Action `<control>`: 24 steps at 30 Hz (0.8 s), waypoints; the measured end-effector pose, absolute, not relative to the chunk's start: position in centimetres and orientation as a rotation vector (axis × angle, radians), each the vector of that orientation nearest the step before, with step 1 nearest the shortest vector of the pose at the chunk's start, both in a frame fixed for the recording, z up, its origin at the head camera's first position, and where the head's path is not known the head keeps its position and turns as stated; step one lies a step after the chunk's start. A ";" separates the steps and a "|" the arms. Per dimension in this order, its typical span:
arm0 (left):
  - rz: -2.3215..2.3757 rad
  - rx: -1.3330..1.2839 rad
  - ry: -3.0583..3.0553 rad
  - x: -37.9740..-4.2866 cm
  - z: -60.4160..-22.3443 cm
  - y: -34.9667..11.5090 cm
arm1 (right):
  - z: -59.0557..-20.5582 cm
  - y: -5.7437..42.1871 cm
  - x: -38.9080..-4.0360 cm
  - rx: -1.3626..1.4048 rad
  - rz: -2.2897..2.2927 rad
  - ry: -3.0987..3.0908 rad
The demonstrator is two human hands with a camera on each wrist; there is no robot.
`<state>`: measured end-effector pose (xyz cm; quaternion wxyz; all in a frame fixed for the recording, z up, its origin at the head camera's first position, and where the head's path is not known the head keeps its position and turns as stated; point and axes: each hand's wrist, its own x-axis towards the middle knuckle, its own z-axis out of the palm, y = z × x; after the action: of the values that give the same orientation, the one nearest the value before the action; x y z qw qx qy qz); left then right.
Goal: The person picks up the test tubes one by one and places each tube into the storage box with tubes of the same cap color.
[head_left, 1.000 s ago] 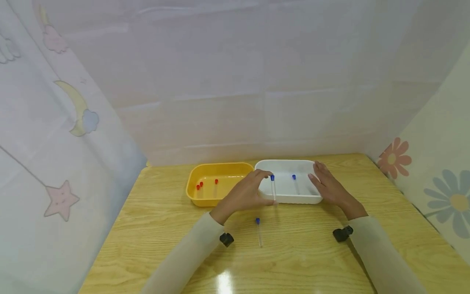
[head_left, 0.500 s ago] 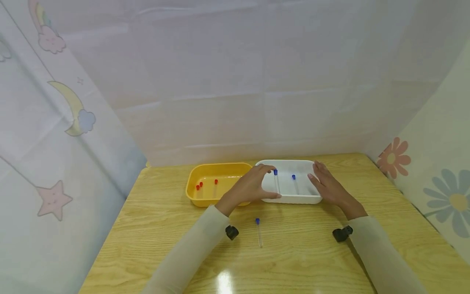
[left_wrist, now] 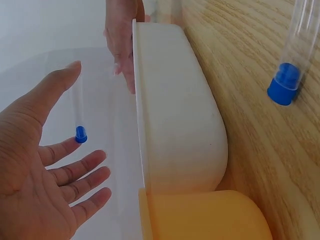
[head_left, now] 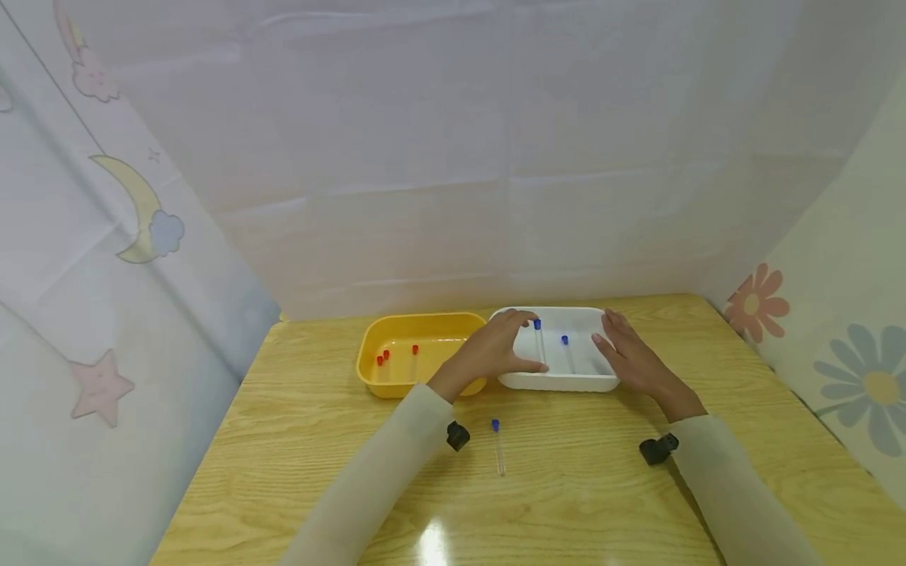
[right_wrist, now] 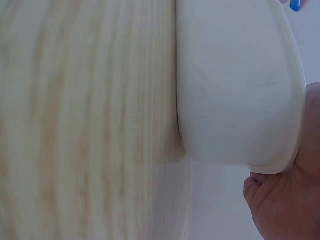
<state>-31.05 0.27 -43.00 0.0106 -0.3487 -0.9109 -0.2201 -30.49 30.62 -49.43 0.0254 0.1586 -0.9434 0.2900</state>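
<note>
My left hand [head_left: 491, 350] is over the left part of the white tray [head_left: 559, 383]. It pinches a clear test tube with a blue cap [head_left: 537, 324] lengthwise, thumb at the rounded end and index finger at the cap; the other fingers [left_wrist: 85, 175] stay spread. A second blue-capped test tube [head_left: 565, 339] lies in the tray's middle. On the table in front lies another blue-capped test tube [head_left: 499, 454]. My right hand [head_left: 637, 365] rests on the tray's right end, fingers extended, the rim against the palm in the right wrist view.
Left of the white tray, almost against it, stands a yellow tray [head_left: 396, 390] with three red-capped test tubes [head_left: 415, 349] in it. Both stand near the back of the wooden table [head_left: 297, 472]. Pale cloth walls [head_left: 425, 157] enclose the back and sides.
My left hand has moved right and away from me, bringing the pinched test tube from the white tray's front left edge to over its inside. The right hand stays in place.
</note>
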 end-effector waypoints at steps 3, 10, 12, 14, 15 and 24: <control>-0.675 -1.086 -2.852 -31.4 -42.9 0.7 | -49.4 30.6 -30.5 0.478 0.894 -2.922; -0.729 -1.137 -2.840 -32.2 -42.5 1.5 | -49.4 30.5 -30.4 0.460 0.884 -2.934; -0.716 -1.149 -2.834 -32.4 -42.4 1.7 | -49.4 30.5 -30.5 0.455 0.883 -2.937; -0.707 -1.155 -2.828 -32.6 -42.4 2.0 | -49.4 30.5 -30.5 0.449 0.882 -2.940; -0.701 -1.155 -2.829 -32.7 -42.4 2.1 | -49.4 30.6 -30.5 0.448 0.878 -2.940; -0.673 -1.145 -2.861 -33.4 -43.0 3.0 | -49.4 30.6 -30.6 0.441 0.883 -2.955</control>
<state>-33.37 3.00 -42.99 -0.0063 -0.3629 -0.9070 -0.2134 -30.58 30.58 -49.39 0.0131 0.1417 -0.9484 0.2833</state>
